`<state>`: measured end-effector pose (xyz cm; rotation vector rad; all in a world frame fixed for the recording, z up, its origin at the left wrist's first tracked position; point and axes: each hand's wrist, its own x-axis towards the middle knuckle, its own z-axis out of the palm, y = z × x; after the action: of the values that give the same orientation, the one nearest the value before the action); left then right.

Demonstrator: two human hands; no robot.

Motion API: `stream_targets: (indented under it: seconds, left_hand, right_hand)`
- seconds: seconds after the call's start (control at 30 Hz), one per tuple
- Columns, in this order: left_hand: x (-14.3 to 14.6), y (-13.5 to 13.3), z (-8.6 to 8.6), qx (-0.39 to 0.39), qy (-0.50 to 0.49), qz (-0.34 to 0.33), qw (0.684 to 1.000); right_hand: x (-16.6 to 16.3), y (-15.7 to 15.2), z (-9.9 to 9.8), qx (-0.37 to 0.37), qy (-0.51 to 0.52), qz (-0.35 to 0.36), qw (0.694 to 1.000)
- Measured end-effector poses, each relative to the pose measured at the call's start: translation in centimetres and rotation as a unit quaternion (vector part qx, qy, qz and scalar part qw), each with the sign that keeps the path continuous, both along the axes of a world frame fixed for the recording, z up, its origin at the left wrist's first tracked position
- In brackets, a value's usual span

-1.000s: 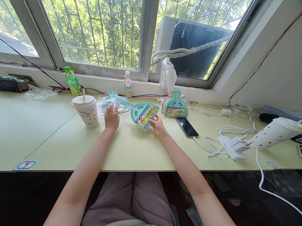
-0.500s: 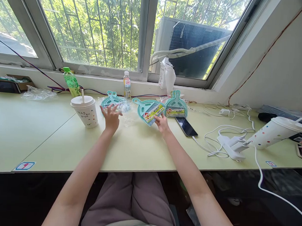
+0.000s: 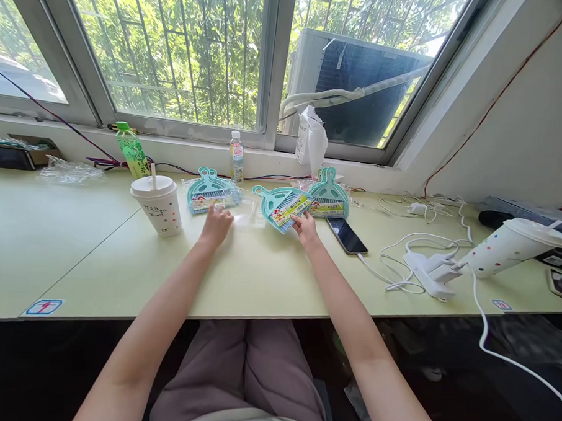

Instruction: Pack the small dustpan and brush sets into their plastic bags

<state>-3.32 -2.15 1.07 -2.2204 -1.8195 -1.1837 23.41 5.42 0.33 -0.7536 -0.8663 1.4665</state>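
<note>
My left hand (image 3: 216, 224) is closed at the edge of a clear plastic bag (image 3: 248, 214) lying flat on the table. Just beyond its fingers rests a turquoise dustpan and brush set (image 3: 210, 186) with a printed label. Between finger and thumb, my right hand (image 3: 306, 227) grips the lower right corner of another dustpan and brush set (image 3: 281, 204), tilted, its handle pointing left and a yellow label across the bristles. Behind that hand, more turquoise dustpan sets (image 3: 328, 191) lie overlapping at the back, with clear wrapping around them.
A lidded paper cup (image 3: 156, 208) stands left, near a green bottle (image 3: 132, 151). A clear bottle (image 3: 236, 159) and a tissue pack (image 3: 311, 140) are at the window. Right lie a phone (image 3: 347, 236), a power strip (image 3: 429, 276), white cables and a tilted cup (image 3: 512, 248).
My left hand has come down and right from above the left dustpan set, its spread fingers closing at the plastic bag, now flatter. The right hand's set has shifted slightly right.
</note>
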Motion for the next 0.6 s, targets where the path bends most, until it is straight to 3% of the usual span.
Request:
stream_targets:
  seconds: [0.1,0.17,0.23,0.4,0.5,0.6]
  left_hand:
    - [-1.7,-0.6,1.7,0.099,-0.064,0.096,0.988]
    - [-1.5,-0.8,2.1,0.123,-0.065,0.139,0.981]
    - [-0.3,-0.8,1.7,0.099,-0.042,0.152,0.983]
    - [2.1,0.1,-0.6,-0.028,0.043,0.102,0.993]
    - [0.7,0.4,-0.6,-0.079,0.041,0.156,0.984]
    - [-1.4,0.3,0.2,-0.023,0.006,0.242,0.970]
  right_hand:
    - [0.0,0.0,0.0,-0.008,-0.008,-0.001,1.000]
    - [-0.1,-0.1,0.1,-0.014,-0.020,0.006,1.000]
    - [-0.3,-0.2,0.1,-0.015,-0.032,0.019,0.999]
    - [-0.6,-0.6,0.2,-0.007,-0.052,0.047,0.998]
    - [-0.6,-0.8,0.4,-0.008,-0.054,0.071,0.996]
    - [-0.6,-1.0,0.5,-0.002,-0.078,0.136,0.988]
